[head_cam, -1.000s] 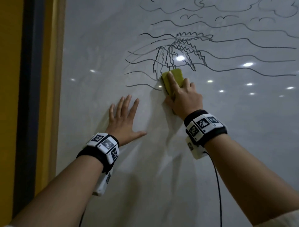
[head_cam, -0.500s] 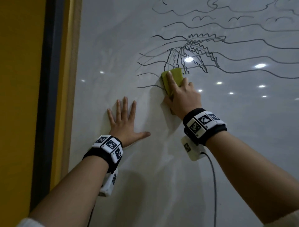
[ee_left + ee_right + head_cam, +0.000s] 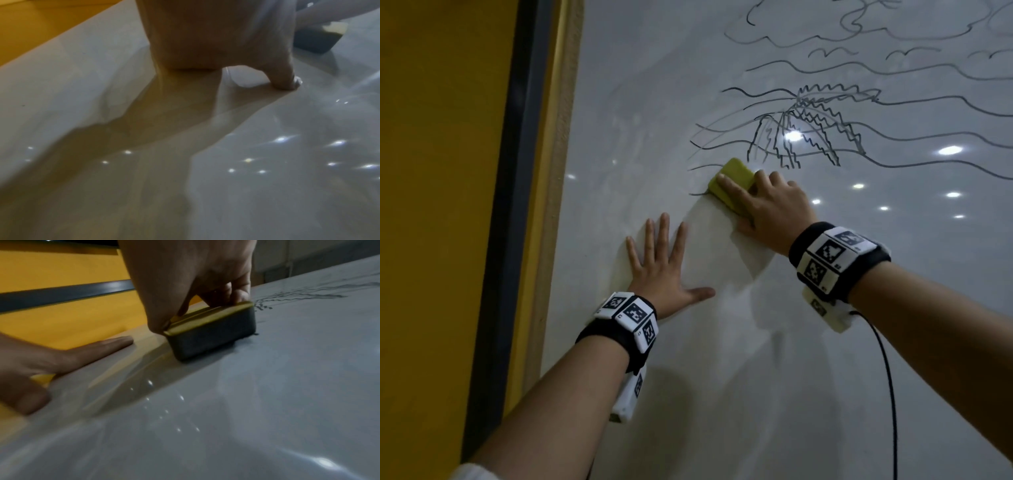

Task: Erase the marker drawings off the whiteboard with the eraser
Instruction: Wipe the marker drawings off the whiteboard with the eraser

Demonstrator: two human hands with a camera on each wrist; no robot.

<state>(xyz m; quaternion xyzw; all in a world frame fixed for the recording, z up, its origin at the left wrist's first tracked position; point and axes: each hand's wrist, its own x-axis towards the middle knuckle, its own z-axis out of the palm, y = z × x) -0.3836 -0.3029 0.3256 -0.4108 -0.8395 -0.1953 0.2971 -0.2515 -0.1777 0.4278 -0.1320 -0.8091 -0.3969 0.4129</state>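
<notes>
The whiteboard [image 3: 756,377] fills the view, with black marker drawings [image 3: 815,123] of wavy lines, a zigzag shape and clouds across its upper right. My right hand [image 3: 767,202] grips a yellow-backed eraser [image 3: 732,178] with a dark felt pad [image 3: 211,339], pressed flat on the board at the lower left end of the wavy lines. My left hand [image 3: 664,267] lies flat on the board below and left of the eraser, fingers spread and straight. In the left wrist view the left thumb [image 3: 287,81] touches the board [image 3: 267,162].
A pale wooden frame [image 3: 551,205] and a dark strip [image 3: 513,205] edge the board on the left, with a yellow wall [image 3: 438,205] beyond. A black cable [image 3: 890,394] hangs from my right wristband. Ceiling lights reflect on the glossy board.
My right hand has slid the eraser left and slightly down, off the zigzag shape to the ends of the lower wavy lines. The left hand stays flat on the board.
</notes>
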